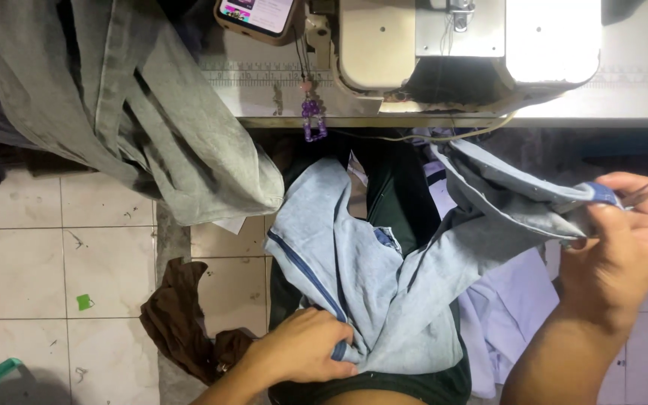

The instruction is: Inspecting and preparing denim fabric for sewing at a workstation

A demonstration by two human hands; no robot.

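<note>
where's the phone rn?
Head view, top centre-left: the phone lies on the sewing table, just left of the sewing machine, above the bead charm.

A lit phone screen [258, 13] sits beside the sewing machine [444, 45].

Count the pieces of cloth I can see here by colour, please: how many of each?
Light blue garment, gripped by left hand and right hand: 1
Grey-green garment hanging off the table edge: 1
Brown cloth on the tiled floor: 1
White fabric under the blue one: 1
Total: 4
</note>
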